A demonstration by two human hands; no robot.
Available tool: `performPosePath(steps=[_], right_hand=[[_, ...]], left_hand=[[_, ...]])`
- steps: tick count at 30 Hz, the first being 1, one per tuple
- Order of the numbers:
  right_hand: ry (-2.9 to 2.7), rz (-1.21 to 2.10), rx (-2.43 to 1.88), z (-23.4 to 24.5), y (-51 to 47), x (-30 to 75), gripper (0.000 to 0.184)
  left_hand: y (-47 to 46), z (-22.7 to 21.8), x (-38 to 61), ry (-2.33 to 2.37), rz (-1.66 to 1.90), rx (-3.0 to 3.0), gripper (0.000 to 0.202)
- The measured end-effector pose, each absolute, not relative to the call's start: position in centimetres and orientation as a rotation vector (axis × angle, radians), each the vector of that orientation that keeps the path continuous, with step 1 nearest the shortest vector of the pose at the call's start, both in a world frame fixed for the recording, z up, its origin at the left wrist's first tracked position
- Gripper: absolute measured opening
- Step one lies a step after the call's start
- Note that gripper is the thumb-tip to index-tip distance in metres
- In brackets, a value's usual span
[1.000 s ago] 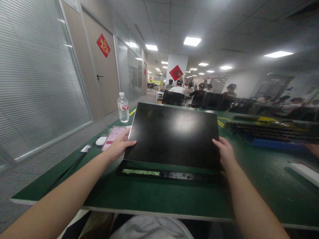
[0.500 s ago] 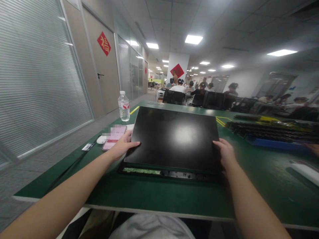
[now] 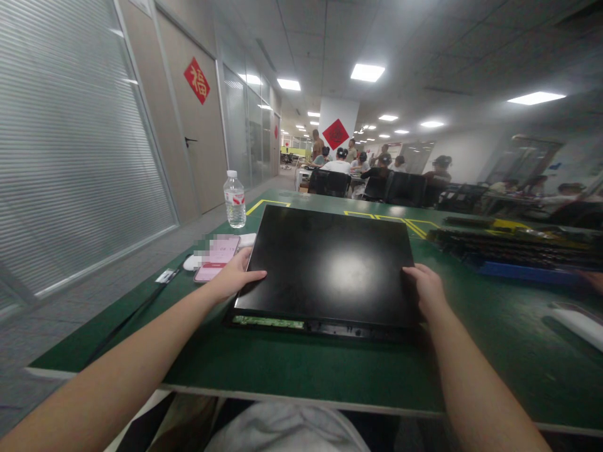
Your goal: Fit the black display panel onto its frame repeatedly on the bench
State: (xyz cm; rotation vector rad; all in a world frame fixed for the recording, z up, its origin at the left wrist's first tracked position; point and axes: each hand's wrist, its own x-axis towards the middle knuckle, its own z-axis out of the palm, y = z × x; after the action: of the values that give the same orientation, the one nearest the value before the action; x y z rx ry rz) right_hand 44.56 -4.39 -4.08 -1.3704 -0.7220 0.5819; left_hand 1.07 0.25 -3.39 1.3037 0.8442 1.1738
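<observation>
- Hands hold a black panel [image 3: 330, 263]: left hand [image 3: 233, 279] clasps its left edge, thumb on top; right hand [image 3: 426, 289] clasps its right edge.
- Panel lies almost flat on a frame [image 3: 330, 327] on the green table [image 3: 306, 370], beside a phone [image 3: 217, 257].
- Likely risk: uneven lowering could trap fingers underneath or skew the panel.

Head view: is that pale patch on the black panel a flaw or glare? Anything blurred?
Head view: glare, a ceiling light mirrored in the glossy panel. Head view edges bow and smear, worst at the trays on the right; a pixelated patch covers part of the phone.
</observation>
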Motion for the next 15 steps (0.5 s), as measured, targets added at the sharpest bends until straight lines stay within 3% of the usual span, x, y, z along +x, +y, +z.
performPosePath(steps=[15], right_hand=[[-0.756,0.609,-1.376,-4.4,-4.33,44.47,0.019]], left_hand=[[0.38,-3.14,0.95,0.859,1.196,1.327,0.07]])
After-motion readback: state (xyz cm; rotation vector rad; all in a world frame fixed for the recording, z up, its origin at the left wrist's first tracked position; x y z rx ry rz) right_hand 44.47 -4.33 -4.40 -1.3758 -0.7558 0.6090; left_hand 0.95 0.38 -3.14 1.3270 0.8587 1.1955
